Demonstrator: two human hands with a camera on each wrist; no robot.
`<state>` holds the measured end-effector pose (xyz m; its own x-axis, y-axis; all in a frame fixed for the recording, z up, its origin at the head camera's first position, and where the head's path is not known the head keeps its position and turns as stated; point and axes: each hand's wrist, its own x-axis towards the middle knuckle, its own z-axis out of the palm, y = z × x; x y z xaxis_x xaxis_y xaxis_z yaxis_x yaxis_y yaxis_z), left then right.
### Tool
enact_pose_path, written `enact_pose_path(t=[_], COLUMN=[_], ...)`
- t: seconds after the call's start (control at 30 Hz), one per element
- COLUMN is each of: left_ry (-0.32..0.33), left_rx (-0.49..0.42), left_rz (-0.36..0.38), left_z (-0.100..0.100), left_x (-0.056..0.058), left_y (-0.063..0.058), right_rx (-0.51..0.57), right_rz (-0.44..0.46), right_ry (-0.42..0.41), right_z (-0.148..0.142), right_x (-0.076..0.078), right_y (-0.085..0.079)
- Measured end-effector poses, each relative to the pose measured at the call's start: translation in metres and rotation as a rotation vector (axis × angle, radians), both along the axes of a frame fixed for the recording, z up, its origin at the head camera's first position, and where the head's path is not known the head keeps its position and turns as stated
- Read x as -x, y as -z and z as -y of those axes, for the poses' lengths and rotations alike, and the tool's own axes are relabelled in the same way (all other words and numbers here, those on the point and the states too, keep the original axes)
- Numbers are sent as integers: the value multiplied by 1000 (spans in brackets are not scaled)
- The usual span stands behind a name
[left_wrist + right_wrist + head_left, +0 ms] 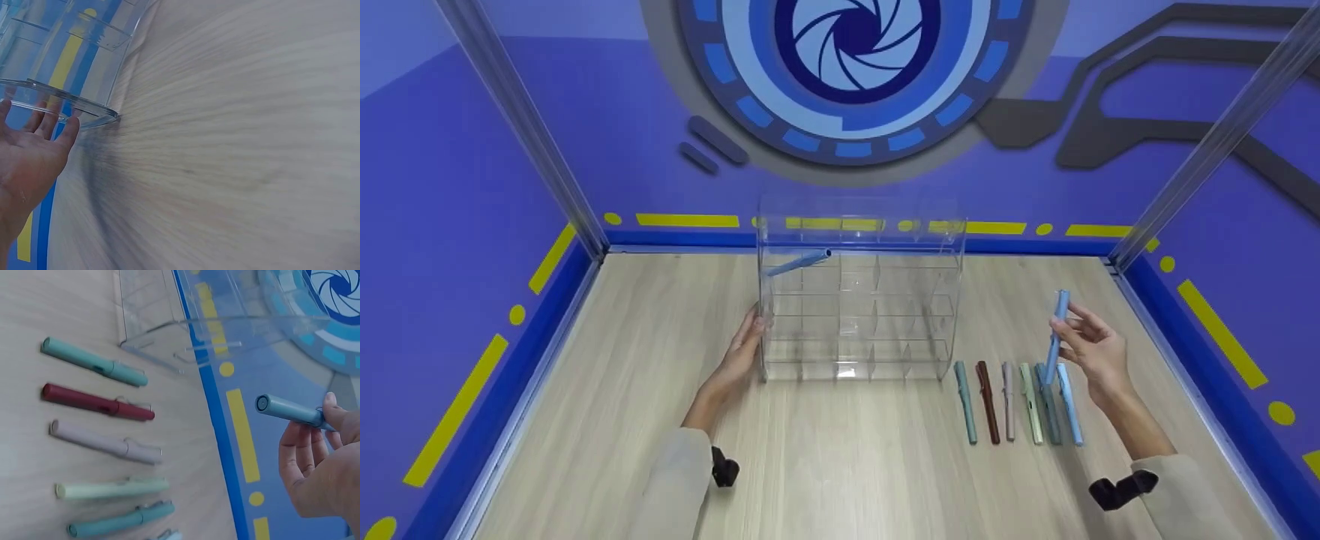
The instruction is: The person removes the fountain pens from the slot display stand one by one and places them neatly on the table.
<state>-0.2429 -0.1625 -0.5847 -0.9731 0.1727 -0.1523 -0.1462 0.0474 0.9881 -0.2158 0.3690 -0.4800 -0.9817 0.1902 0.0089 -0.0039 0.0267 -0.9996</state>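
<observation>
A clear plastic rack (pixel 817 349) with several tiers of compartments stands upright at the table's middle. One blue pen (pixel 801 262) lies slanted in its upper left part. My left hand (pixel 739 360) rests its fingers, nearly straight, against the rack's left side; the left wrist view shows the palm facing the side panel (pixel 93 109). Over on the right, my right hand (pixel 1096 352) pinches another blue pen (pixel 1058 330) between thumb and fingers, raised above the row of pens. In the right wrist view the pen's round end (pixel 262 403) points away from the hand.
Below the right hand lies a row of capped pens: green-teal (pixel 966 405), dark red (pixel 988 405), pale lilac (pixel 1009 405), pale green (pixel 1031 405), grey-teal (pixel 1053 420) and light blue (pixel 1070 405). Blue patterned walls (pixel 585 135) with metal corner posts enclose the wooden table (pixel 810 465).
</observation>
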Motion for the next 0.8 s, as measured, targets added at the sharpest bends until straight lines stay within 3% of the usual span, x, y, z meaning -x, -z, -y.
enact_pose_path(t=[0.53, 0.8], left_ry=[1, -10], left_rx=[17, 62], left_rz=[-29, -34], left_z=[-1, -1], left_x=[1, 2], left_y=[0, 0], right_rx=[25, -81], right_rz=[84, 115], right_ry=[43, 11], right_z=[-54, -74], right_x=[-17, -25], right_y=[21, 33])
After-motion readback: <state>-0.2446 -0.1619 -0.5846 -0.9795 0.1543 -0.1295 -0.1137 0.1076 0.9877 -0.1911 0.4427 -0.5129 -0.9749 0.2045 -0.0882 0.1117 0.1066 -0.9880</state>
